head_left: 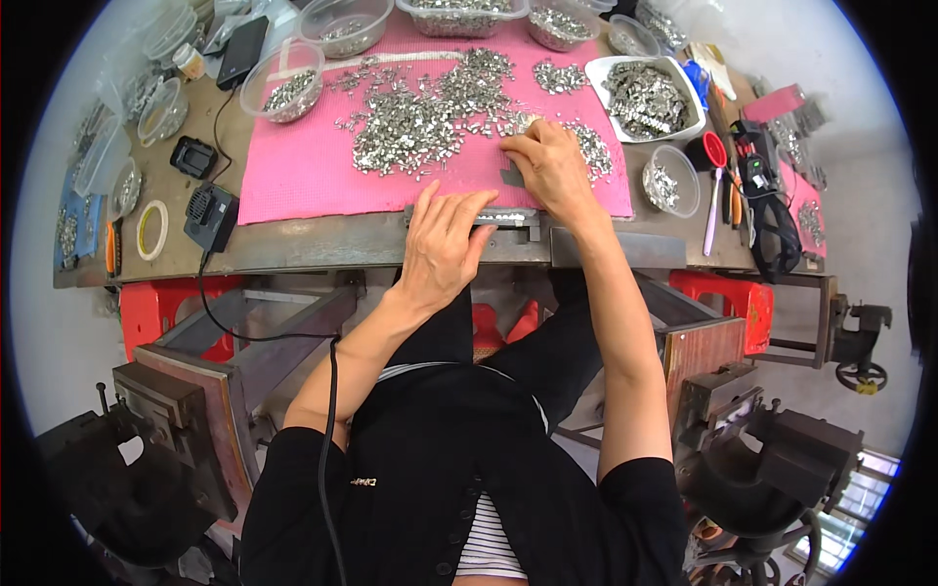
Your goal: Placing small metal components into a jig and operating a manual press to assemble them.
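At the table's front edge, a narrow metal jig point(508, 218) holds a row of small shiny pieces. My left hand point(440, 239) lies across its left part, fingers curved over the far side and thumb on the near side. My right hand point(552, 166) is beyond the jig, thumb and fingertips pinched together just above the mat. Whatever is between those fingertips is too small to make out. Beneath them lies a small dark grey flat piece point(511, 174). A large heap of small silvery metal parts point(410, 117) spreads to the left of my right hand.
A pink mat point(293, 186) covers the tabletop's middle. A white tub point(598, 73) of metal parts, clear bowls point(250, 93) and a red-headed brush point(715, 151) surround it. A black cable point(329, 439) hangs by my left arm. Bench vises point(782, 449) flank me.
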Tool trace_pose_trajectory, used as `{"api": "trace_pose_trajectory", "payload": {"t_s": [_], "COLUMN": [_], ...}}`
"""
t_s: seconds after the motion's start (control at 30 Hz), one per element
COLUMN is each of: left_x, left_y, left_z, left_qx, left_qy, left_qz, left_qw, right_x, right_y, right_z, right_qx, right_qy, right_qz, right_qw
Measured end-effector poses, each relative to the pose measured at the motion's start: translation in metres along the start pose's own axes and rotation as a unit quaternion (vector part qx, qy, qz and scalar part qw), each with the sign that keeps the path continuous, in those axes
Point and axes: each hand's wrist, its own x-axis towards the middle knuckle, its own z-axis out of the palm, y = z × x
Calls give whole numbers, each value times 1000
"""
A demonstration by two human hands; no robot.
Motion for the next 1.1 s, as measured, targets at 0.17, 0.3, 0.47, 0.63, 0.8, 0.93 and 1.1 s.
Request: {"api": "trace_pose_trajectory", "payload": {"t_s": [0.17,0.3,0.47,0.63,0.8,0.93,1.1], "left_x": [0,0,1,-1,-1,-1,-2], "left_y": [-2,-2,-1,0,-1,0,-1], "left_z": [2,1,2,4,5,4,5], "left_qx": [-1,-2,2,0,-2,-1,-5], "left_qy": [-3,4,14,18,21,16,23], "left_qz": [16,9,2,-1,-2,-6,3], "left_qw": [1000,1000,1000,1000,1000,1000,1000], "right_x": [0,-15,-52,-58,-58,-58,-56], "right_y": [-7,-30,-58,-65,-64,-65,-72], "right_z": [-6,-22,-30,-22,-19,-18,-22], "right_qx": [-52,93,206,192,160,126,47], "right_qy": [2,36,37,70,79,80,97], "right_qz": [-26,31,96,65,41,28,-27], "right_qw": [998,995,973,977,983,988,994]}}
